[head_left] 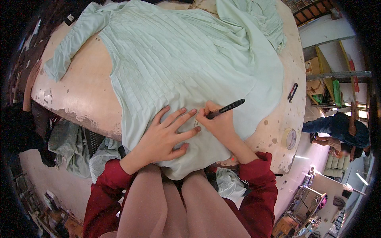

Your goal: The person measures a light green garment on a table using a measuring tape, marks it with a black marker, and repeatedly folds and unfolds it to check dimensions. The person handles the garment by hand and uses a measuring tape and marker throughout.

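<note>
A pale mint pleated garment (158, 55) with a long sleeve is spread over the table, its near edge hanging toward my lap. My left hand (168, 135) lies flat on the cloth with its fingers spread. Close beside those fingertips, my right hand (216, 121) grips a black marker pen (226, 109), the pen's back end pointing up and right. Small yellowish marks (195, 122) show on the cloth between the two hands. The pen's tip is hidden behind my right fingers.
On the worn wooden table (75, 99), thread snips (292, 92) and a tape roll (289, 139) lie to the right. Bunched green cloth (69, 146) hangs below the left edge. Another person (337, 129) is at the far right, near shelves (333, 75).
</note>
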Demonstrator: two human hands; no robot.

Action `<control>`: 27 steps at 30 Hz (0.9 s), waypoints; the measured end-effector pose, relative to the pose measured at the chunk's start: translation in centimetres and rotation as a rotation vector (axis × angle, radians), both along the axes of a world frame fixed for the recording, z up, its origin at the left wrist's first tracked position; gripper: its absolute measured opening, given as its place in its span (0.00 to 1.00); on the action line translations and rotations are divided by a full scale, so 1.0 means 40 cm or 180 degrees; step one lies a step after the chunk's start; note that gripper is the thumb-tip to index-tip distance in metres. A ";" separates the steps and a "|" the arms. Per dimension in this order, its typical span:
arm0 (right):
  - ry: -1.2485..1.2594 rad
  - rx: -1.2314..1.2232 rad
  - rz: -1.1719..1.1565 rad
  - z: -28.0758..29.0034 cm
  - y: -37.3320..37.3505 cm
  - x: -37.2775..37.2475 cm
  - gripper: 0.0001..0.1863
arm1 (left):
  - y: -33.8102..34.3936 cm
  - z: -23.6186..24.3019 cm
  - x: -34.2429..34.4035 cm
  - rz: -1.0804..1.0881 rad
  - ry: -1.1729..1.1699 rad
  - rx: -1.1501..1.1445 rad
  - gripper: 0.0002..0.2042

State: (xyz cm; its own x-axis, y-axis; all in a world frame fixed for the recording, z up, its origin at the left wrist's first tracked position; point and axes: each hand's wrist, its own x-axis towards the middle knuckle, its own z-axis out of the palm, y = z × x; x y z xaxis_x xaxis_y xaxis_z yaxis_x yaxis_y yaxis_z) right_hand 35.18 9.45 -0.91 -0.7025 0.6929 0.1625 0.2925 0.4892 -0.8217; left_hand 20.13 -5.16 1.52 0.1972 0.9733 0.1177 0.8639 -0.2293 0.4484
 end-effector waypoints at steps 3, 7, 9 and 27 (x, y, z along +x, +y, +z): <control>-0.0085 0.0146 -0.0021 -0.008 0.001 0.002 0.14 | -0.001 -0.001 0.000 0.0006 0.0000 0.0014 0.24; -0.0027 0.0155 -0.0054 0.009 -0.001 -0.007 0.14 | -0.002 -0.001 0.000 0.0016 0.0002 0.0012 0.25; -0.0034 0.0127 -0.0063 0.010 -0.001 -0.007 0.14 | -0.002 -0.002 0.001 0.0017 0.0000 0.0019 0.24; -0.0092 0.0049 -0.0214 0.003 0.001 -0.003 0.15 | 0.000 0.000 0.002 0.0038 -0.0039 0.0040 0.24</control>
